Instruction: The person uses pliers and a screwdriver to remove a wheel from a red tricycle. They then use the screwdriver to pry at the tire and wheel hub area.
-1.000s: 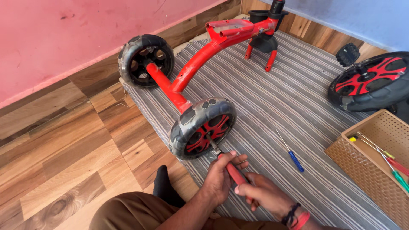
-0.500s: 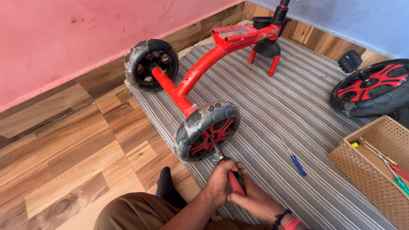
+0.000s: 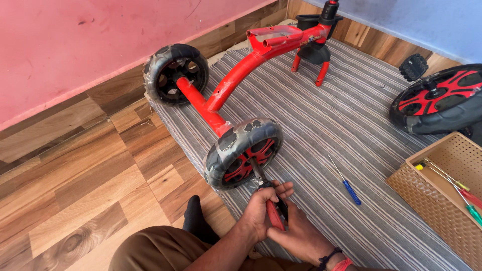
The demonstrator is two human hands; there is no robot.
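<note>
Head view: far wheel point(image 3: 175, 74) at left by the wall, red frame point(image 3: 236, 80) running from its axle up-right across the striped rug point(image 3: 351, 130). Near wheel point(image 3: 244, 152), grey tyre, red spokes. Pliers point(image 3: 268, 193), red handles, nose pointing up-left into the hub, long axis steep. Left hand point(image 3: 261, 211) and right hand point(image 3: 298, 236) both clenched on the handles. Blue screwdriver point(image 3: 345, 180) lies right; wicker basket point(image 3: 437, 190) far right.

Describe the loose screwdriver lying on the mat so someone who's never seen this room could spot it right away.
Start at the striped grey mat with the red tricycle frame on it. Between the frame's near rear wheel and the woven basket at the right lies a slim screwdriver. It alone has a blue handle and lies bare on the mat; the other tools are in the basket or in the hands.
</note>
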